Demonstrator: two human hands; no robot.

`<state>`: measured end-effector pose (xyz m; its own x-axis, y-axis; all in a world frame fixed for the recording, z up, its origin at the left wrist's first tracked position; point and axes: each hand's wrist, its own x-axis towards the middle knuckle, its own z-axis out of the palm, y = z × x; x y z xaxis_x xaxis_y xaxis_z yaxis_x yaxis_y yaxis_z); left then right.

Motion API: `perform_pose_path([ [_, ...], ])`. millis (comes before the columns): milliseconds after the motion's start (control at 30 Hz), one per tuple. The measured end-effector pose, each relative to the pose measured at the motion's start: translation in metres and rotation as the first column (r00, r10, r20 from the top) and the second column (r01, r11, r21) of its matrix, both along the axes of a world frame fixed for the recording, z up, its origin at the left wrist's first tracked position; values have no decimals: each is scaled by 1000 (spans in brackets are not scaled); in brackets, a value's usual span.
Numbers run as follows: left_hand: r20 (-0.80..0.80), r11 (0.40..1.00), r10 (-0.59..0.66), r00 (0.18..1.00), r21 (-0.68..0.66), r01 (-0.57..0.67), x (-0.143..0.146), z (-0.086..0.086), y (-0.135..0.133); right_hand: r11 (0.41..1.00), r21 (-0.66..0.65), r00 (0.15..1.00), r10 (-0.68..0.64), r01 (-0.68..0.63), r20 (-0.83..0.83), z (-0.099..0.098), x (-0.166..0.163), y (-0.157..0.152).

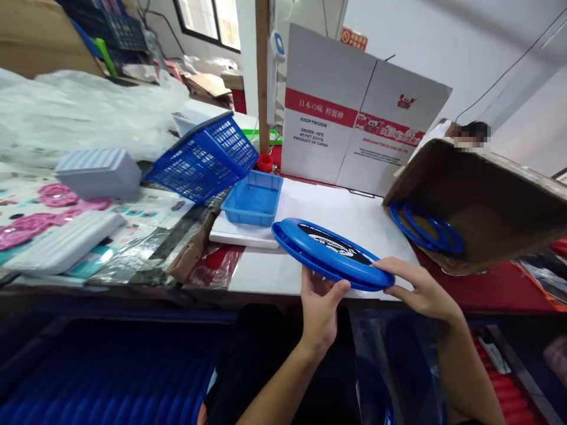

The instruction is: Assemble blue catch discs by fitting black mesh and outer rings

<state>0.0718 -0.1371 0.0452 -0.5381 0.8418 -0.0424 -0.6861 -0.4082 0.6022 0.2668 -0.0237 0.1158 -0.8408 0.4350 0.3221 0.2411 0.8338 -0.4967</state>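
A round blue flying disc [328,251] with a black centre and white print is held tilted above the white work surface. A gap shows between an upper and a lower blue layer along its left and near rim. My left hand [319,307] supports it from below, thumb at the near edge, with most of its fingers hidden beneath. At the right end, my right hand [419,286] pinches the rim between thumb and fingers. Several blue rings [416,230] lie in the open cardboard box [496,206] to the right.
A shallow blue tray [252,200] and a tilted blue basket [208,156] stand left of the disc. Behind is a white printed carton [354,118]. Rows of blue rounded edges [110,378] fill the space below the table at left. A person's head shows behind the box.
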Motion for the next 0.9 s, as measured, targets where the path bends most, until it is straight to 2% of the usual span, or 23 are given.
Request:
perform_pose_path([
  [100, 63, 1000, -11, 998, 5, 11, -1, 5, -7, 999, -29, 1000, 14, -15, -24, 23, -4, 7],
  [200, 102, 1000, -28, 994, 9, 27, 3, 9, -13, 998, -58, 996, -44, 39, -81, 44, -11, 9],
  [333, 115, 997, -66, 991, -35, 70, 6, 11, -22, 998, -52, 999, -22, 19, -49, 57, -12, 5],
  [433, 124, 996, -79, 989, -39, 85, 2, 13, -29, 997, -67, 996, 37, -42, -79, 50, -8, -3],
  [533, 136, 995, -91, 987, -25, 95, -1, 15, -35, 991, -102, 986, 73, -89, -150, 35, -6, -12],
  [600, 143, 997, -78, 987, -15, 81, -2, 15, -38, 980, -165, 984, 88, -113, -157, 24, -6, -16],
  [700, 135, 998, -55, 989, -19, 58, -1, 14, -40, 952, -296, 991, 36, -74, -131, 11, -6, -17],
  [800, 121, 998, -58, 991, -33, 62, -1, 14, -42, 929, -366, 991, 16, -63, -130, 7, -4, -16],
  [900, 129, 997, -56, 990, -37, 62, -1, 15, -42, 929, -356, 989, 59, -105, -138, 10, -3, -17],
])
